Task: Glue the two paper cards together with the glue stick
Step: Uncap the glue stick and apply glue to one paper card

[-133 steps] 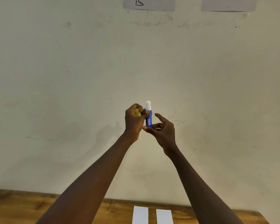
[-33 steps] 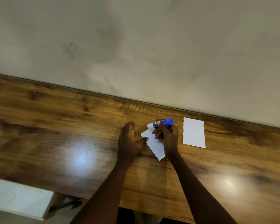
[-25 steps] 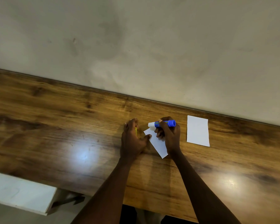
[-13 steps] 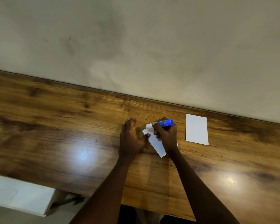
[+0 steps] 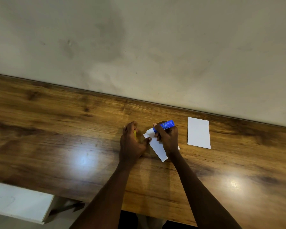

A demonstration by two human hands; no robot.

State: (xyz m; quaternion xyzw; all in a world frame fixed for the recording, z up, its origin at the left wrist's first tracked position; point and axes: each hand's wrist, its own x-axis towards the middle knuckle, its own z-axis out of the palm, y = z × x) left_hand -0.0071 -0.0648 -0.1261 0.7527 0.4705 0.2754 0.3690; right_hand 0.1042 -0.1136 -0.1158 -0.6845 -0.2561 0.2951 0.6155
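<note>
**Tabletop, seen from above the hands.** A glossy wooden table (image 5: 56,138) with dark, streaked grain and two bright patches of glare stands against a matt, blotchy, pale wall (image 5: 139,47).

Near the middle lies the tilted card (image 5: 157,148), a thin, smooth white paper rectangle, flat on the wood and askew to the table edge. The right hand (image 5: 168,138) covers its right part, and only a small corner shows beyond the wrist.

The right hand's fingers are wrapped around the glue stick (image 5: 163,125), a short round tube with a blue plastic barrel. Its printed label is too small to read. The tube slants down to the left, and its white tip meets the far corner of the tilted card.

The left hand (image 5: 132,142) rests on the table just beside that card, its fingers curled over a small yellow cap (image 5: 135,134). Only a sliver of the cap shows, so it is probably cylindrical, though this cannot be confirmed. The thumb stretches out and presses the card's left edge.

The second card (image 5: 198,135), of the same white paper and with a faintly wavy far edge, lies flat and untouched, apart to the right.

At lower left, below the table's near edge, a flat white panel (image 5: 18,202) is cut off by the frame, and what it is cannot be told. Both forearms are bare.
</note>
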